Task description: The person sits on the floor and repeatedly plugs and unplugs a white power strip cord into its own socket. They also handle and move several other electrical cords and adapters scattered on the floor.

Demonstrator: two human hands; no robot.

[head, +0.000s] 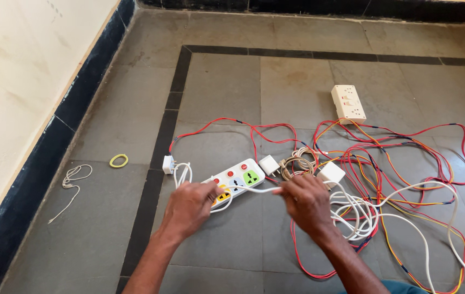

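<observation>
Both hands pinch a white cord [251, 190], left hand [189, 207] at 9 o'clock, right hand [306, 201] at 3. It looks light, bendy and smooth; pinching it works best.

You see 2 bare forearms entering from the lower edge of the view, each ending in an ungloved hand: the left hand [189, 207] and the right hand [306, 201]. Neither wrist carries a watch, band or bracelet. No rings are visible on the fingers that show. No sleeve covers either forearm within the view. A small patch of teal fabric [401, 287], part of your clothing, shows at the bottom edge beside the right forearm.
</observation>
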